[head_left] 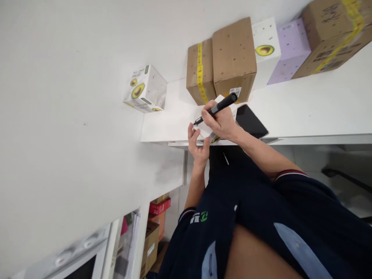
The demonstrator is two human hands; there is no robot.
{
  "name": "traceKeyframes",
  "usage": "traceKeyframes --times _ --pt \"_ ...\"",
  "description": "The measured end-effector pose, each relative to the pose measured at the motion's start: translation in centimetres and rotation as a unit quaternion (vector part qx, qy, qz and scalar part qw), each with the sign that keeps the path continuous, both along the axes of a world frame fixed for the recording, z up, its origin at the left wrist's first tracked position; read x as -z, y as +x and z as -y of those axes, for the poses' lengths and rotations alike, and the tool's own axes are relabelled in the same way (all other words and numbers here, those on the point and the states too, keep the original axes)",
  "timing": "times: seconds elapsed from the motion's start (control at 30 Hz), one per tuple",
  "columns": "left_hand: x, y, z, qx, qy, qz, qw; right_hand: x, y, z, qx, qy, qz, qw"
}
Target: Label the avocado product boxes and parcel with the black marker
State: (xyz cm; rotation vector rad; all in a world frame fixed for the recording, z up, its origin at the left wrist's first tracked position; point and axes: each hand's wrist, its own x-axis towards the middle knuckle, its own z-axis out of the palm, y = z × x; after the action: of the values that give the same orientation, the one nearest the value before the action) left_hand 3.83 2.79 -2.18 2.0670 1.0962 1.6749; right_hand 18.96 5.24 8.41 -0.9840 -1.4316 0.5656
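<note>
My right hand (223,123) is closed around a thick black marker pen (223,104). The pen slants down to the left, and its tip is at the left corner of a white box (205,130) with an avocado print on its near side. Part of this box is covered by my right hand. My left hand (199,149) grips the box at its near left corner, fingertips beside the pen tip and thumb against the near side. To the right of my right wrist, a dark-screened tablet (251,121) lies on the white table (314,112).
Two brown cartons (234,50) stand behind my hands, followed rightward by a white avocado box (266,42), a lilac box (293,50) and a taped carton (337,38). Another avocado box (149,89) sits at the left end by the wall. Shelves with boxes (151,240) are lower left.
</note>
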Motion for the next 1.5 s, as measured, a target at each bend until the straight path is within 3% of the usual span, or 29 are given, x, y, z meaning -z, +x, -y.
traceKeyframes --times 0.27,0.57,0.77,0.9,0.93,1.0,1.07,1.13,1.2,1.37,1.5 --pt "-0.2 0.0 0.0 0.008 0.017 0.008 1.000 0.3 0.1 -0.2 -0.017 -0.003 0.027 0.999" --pt "-0.2 0.1 0.0 0.000 0.013 0.005 1.000 -0.2 0.1 -0.1 -0.019 -0.024 -0.028 0.999" --pt "-0.9 0.1 0.2 -0.003 0.025 -0.004 1.000 0.0 0.7 1.5 0.035 -0.010 -0.143 0.989" --pt "-1.0 -0.2 -0.5 -0.002 0.028 -0.012 1.000 1.7 4.1 4.1 0.139 0.025 -0.200 0.970" --pt "-1.0 -0.4 -0.7 -0.002 0.023 -0.010 1.000 2.6 5.7 4.9 0.173 0.029 -0.180 0.968" --pt "-0.8 -0.7 -1.4 0.004 0.011 -0.002 1.000 4.5 9.4 6.4 0.240 -0.032 -0.082 0.967" --pt "-0.5 -1.0 -1.9 0.021 -0.006 0.005 1.000 6.4 13.3 7.7 0.276 -0.115 0.109 0.948" --pt "-0.2 -1.2 -2.1 0.035 -0.023 0.008 0.999 8.0 16.6 8.6 0.268 -0.182 0.304 0.896" --pt "0.0 -1.2 -2.0 0.036 -0.025 0.011 0.999 8.9 18.8 9.0 0.235 -0.245 0.414 0.844" --pt "-0.5 -1.1 -1.5 0.024 0.007 0.005 1.000 9.6 19.6 8.4 0.194 -0.310 0.530 0.766" --pt "-1.3 -1.3 -1.3 0.018 0.021 -0.013 1.000 9.3 18.4 7.8 0.208 -0.315 0.536 0.755"
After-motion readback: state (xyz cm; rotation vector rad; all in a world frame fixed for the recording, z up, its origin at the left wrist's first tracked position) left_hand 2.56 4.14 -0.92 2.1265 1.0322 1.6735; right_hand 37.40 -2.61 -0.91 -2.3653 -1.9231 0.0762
